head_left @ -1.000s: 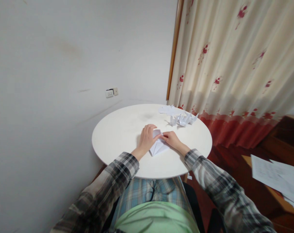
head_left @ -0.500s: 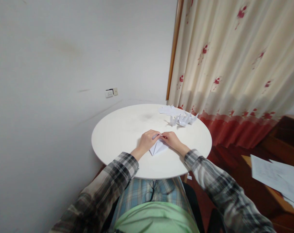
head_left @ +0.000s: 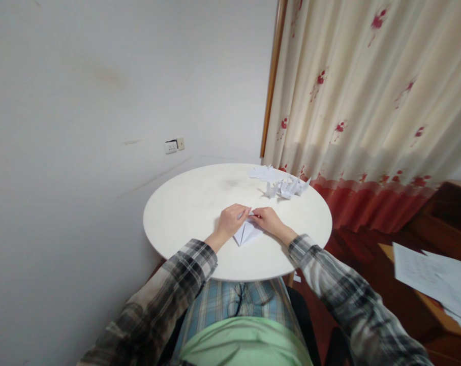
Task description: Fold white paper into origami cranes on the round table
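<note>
A folded white paper [head_left: 247, 232] lies on the round white table, its pointed corner toward me and a crease line running up its middle. My left hand [head_left: 231, 219] pinches its far left edge, fingers closed. From the other side my right hand [head_left: 269, 219] grips the far right edge, thumb and fingertips pressed together on it. The fingertips of both hands are close to each other over the top of the paper and hide that part of the fold.
Several folded paper cranes [head_left: 288, 189] stand at the table's far right, beside flat white paper pieces [head_left: 267, 173]. The round table [head_left: 184, 218] is near a wall with a socket [head_left: 171, 147]. A patterned curtain [head_left: 352, 112] hangs behind. Written sheets [head_left: 432, 274] lie on wooden furniture at right.
Both hands stay almost in place at the paper's far edge. The fingertips have shifted slightly, and the paper's near corner sits a touch lower.
</note>
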Demonstrator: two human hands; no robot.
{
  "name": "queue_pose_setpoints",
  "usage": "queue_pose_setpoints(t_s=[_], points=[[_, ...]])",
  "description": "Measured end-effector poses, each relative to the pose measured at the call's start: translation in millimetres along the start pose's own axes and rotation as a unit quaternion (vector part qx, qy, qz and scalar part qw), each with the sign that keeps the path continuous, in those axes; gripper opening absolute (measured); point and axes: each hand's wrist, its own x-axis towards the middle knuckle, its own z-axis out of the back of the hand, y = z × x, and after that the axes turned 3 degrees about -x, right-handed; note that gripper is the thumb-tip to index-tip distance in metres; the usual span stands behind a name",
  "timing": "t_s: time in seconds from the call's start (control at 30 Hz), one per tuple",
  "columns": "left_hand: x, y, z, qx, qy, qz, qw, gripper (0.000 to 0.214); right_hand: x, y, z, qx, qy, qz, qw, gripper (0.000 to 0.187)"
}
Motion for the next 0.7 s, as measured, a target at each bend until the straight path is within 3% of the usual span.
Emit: queue_pose_setpoints(t_s=[0.2,0.7], points=[[-2.0,6.2,-5.1,-0.013,0.007,0.006,1.0,0.017,0.7,1.4,0.4,0.001,0.003,-0.011,1.0,0.021],[-2.3,9.8,-7.9,-0.07,0.024,0.044,0.996,0.008,-0.8,3.8,3.6,-0.004,0.004,0.006,1.0,0.02]])
